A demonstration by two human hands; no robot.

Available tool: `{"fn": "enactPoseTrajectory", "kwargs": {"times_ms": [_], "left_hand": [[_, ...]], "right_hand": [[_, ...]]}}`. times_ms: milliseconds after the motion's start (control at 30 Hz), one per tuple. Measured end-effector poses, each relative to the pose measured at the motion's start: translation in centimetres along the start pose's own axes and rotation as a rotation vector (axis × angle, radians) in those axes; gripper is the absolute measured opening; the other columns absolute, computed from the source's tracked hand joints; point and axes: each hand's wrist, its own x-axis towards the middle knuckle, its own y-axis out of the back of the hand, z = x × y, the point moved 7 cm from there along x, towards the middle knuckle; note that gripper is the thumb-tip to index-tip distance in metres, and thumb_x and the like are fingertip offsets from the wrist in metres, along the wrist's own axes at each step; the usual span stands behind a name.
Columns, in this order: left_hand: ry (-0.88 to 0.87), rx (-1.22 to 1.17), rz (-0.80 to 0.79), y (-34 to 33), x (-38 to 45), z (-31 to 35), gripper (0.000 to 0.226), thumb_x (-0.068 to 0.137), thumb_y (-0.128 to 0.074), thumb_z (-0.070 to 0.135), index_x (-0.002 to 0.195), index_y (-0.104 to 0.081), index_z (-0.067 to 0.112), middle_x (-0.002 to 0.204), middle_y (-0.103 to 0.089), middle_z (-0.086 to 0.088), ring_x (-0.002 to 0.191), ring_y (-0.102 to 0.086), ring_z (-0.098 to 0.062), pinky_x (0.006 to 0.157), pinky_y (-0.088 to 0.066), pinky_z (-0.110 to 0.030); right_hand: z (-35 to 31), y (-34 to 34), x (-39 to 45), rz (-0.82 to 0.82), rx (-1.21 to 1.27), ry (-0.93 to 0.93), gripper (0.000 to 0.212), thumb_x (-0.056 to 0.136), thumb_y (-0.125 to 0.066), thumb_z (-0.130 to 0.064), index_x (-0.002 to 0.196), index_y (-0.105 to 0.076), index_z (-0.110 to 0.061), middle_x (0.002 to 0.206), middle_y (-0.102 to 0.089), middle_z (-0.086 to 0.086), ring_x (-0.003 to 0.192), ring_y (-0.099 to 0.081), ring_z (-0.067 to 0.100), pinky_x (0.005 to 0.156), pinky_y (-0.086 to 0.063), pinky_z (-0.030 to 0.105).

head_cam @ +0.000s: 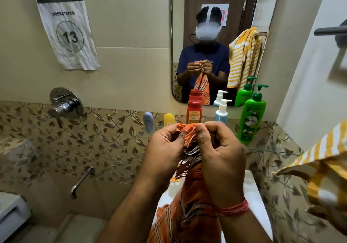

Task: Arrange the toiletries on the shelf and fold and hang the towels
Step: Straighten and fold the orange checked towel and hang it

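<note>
Beige bathroom tiles back a glass shelf (262, 150) carrying five bottles: blue (148, 121), yellow (169, 120), red (194, 112), white pump (221, 112), green pump (250, 119). You hold one orange checked towel (189, 205) below it, its long axis hanging straight down. Your left hand (165, 149) and right hand (221, 156) pinch its bunched top edge with curled fingers, side by side. A yellow striped towel (319, 169) hangs right.

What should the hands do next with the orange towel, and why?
Probably draw the hands apart to spread the top edge. The left hand and the right hand pinch the orange towel close together at its fringe, so it hangs bunched and cannot be folded yet.
</note>
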Motion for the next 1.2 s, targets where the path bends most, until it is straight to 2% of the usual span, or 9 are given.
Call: {"fn": "enactPoseTrajectory", "kwargs": {"times_ms": [167, 300, 400, 533, 667, 800, 933, 1033, 1200], "left_hand": [[0.003, -0.017, -0.057, -0.3, -0.3, 0.0, 0.024, 0.079, -0.064, 0.030, 0.097, -0.075, 0.018, 0.094, -0.079, -0.006, 0.092, -0.077, -0.020, 0.075, -0.061, -0.028], [0.014, -0.090, -0.037, -0.1, -0.6, -0.3, 0.026, 0.087, -0.058, 0.029, 0.098, -0.078, 0.016, 0.101, -0.078, -0.013, 0.101, -0.074, -0.029, 0.089, -0.058, -0.043], [0.029, -0.108, -0.039, 0.1, -0.5, -0.6, 0.030, 0.092, -0.055, 0.032, 0.101, -0.078, 0.015, 0.104, -0.076, -0.017, 0.104, -0.073, -0.033, 0.092, -0.055, -0.050], [0.002, -0.084, -0.071, -0.1, -0.6, -0.4, 0.034, 0.091, -0.060, 0.035, 0.108, -0.075, 0.009, 0.106, -0.076, -0.018, 0.104, -0.073, -0.033, 0.092, -0.056, -0.048], [0.002, -0.070, 0.004, 0.6, -0.3, -0.5, 0.023, 0.095, -0.058, 0.025, 0.099, -0.075, 0.010, 0.098, -0.076, -0.016, 0.098, -0.073, -0.031, 0.086, -0.057, -0.045], [-0.022, 0.014, 0.136, 1.9, 0.2, -0.3, 0.030, 0.103, -0.052, 0.021, 0.084, -0.074, 0.018, 0.086, -0.075, -0.012, 0.087, -0.073, -0.032, 0.079, -0.060, -0.047], [-0.093, 0.047, 0.324, 5.0, 1.4, 1.5, 0.026, 0.104, -0.052, 0.025, 0.089, -0.073, 0.020, 0.078, -0.075, -0.001, 0.072, -0.072, -0.019, 0.068, -0.057, -0.038], [-0.082, 0.133, 0.265, 4.7, 1.9, 2.1, 0.024, 0.103, -0.055, 0.026, 0.090, -0.073, 0.018, 0.079, -0.076, -0.002, 0.072, -0.073, -0.020, 0.068, -0.059, -0.039], [0.051, 0.075, 0.083, 1.6, 1.3, -0.4, 0.017, 0.100, -0.062, 0.021, 0.095, -0.076, 0.014, 0.090, -0.078, -0.011, 0.087, -0.075, -0.029, 0.086, -0.059, -0.050]], "right_hand": [[0.0, -0.1, -0.3, 0.011, -0.004, 0.015, 0.014, 0.095, -0.063, -0.026, 0.096, -0.071, -0.015, 0.082, -0.070, -0.007, 0.077, -0.070, 0.010, 0.063, -0.059, 0.028], [-0.3, -0.3, -0.3, -0.010, -0.104, 0.073, 0.013, 0.094, -0.063, -0.028, 0.094, -0.070, -0.018, 0.081, -0.069, -0.009, 0.077, -0.068, 0.007, 0.063, -0.059, 0.027], [-0.6, -0.4, -0.5, -0.002, -0.175, 0.115, 0.011, 0.093, -0.065, -0.027, 0.091, -0.068, -0.017, 0.080, -0.067, -0.010, 0.075, -0.066, 0.004, 0.062, -0.058, 0.026], [-0.9, -0.5, -0.5, 0.016, -0.255, 0.158, 0.012, 0.093, -0.065, -0.029, 0.087, -0.065, -0.018, 0.075, -0.063, -0.010, 0.070, -0.062, 0.002, 0.059, -0.055, 0.023], [-0.7, -1.0, -0.6, -0.032, -0.268, 0.130, 0.014, 0.092, -0.064, -0.033, 0.087, -0.062, -0.021, 0.075, -0.062, -0.013, 0.070, -0.062, 0.002, 0.058, -0.055, 0.027], [-0.4, -1.4, -0.7, -0.181, -0.160, 0.055, 0.013, 0.090, -0.067, -0.034, 0.085, -0.062, -0.023, 0.074, -0.063, -0.010, 0.072, -0.065, 0.006, 0.059, -0.055, 0.024], [1.0, -1.1, -0.8, -0.359, -0.034, -0.067, 0.015, 0.090, -0.068, -0.030, 0.078, -0.062, -0.023, 0.070, -0.064, 0.001, 0.063, -0.062, 0.016, 0.058, -0.053, 0.040], [1.3, -0.3, -0.6, -0.265, 0.147, -0.142, 0.014, 0.089, -0.066, -0.030, 0.081, -0.066, -0.017, 0.076, -0.067, 0.008, 0.070, -0.065, 0.025, 0.063, -0.056, 0.041], [0.0, -1.0, 0.1, -0.170, 0.428, -0.170, 0.010, 0.089, -0.063, -0.022, 0.087, -0.069, -0.014, 0.081, -0.071, 0.003, 0.076, -0.068, 0.014, 0.068, -0.056, 0.026]]}}
